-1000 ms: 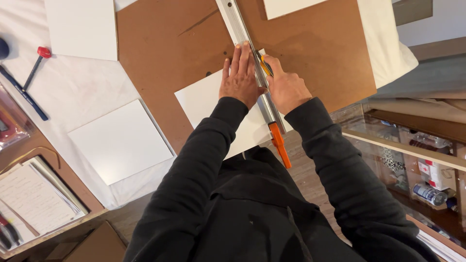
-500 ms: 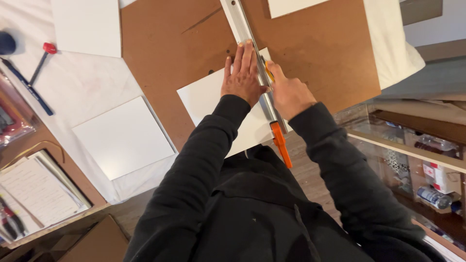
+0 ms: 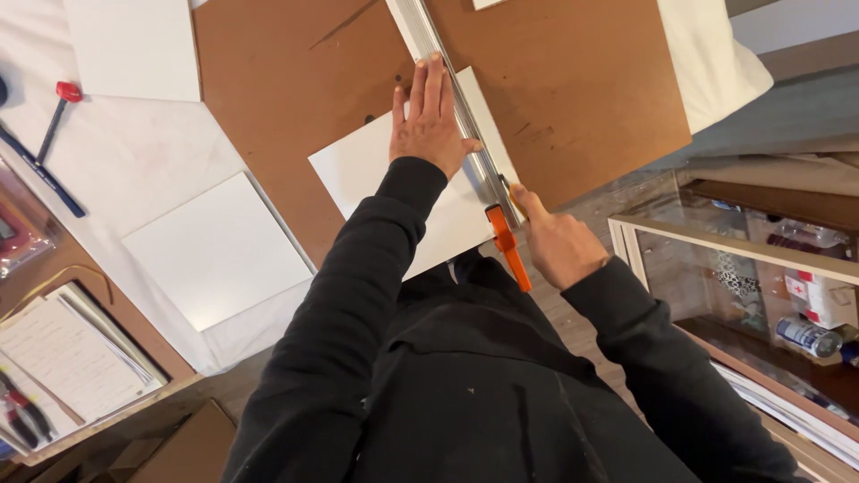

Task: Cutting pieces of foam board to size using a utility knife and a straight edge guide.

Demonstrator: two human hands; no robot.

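My left hand [image 3: 431,121] lies flat, fingers together, on a white board [image 3: 362,170] and presses against a long metal straightedge [image 3: 447,80]. The board rests on a brown hardboard sheet [image 3: 295,80]. My right hand [image 3: 557,243] is closed around a small cutter, mostly hidden, at the near end of the straightedge by the board's near edge. An orange handle [image 3: 507,248] sticks out toward me just left of that hand; I cannot tell whether it belongs to the straightedge or the cutter.
Two more white boards [image 3: 215,250] [image 3: 134,45] lie on the white-covered table at left. A red-tipped tool [image 3: 55,112] and blue pen [image 3: 45,174] sit far left. Papers [image 3: 67,358] lie near left. Shelves with bottles [image 3: 805,331] stand at right.
My right hand has slid along the straightedge toward me, from beside my left hand to the board's near edge. The left hand has stayed pressed on the board.
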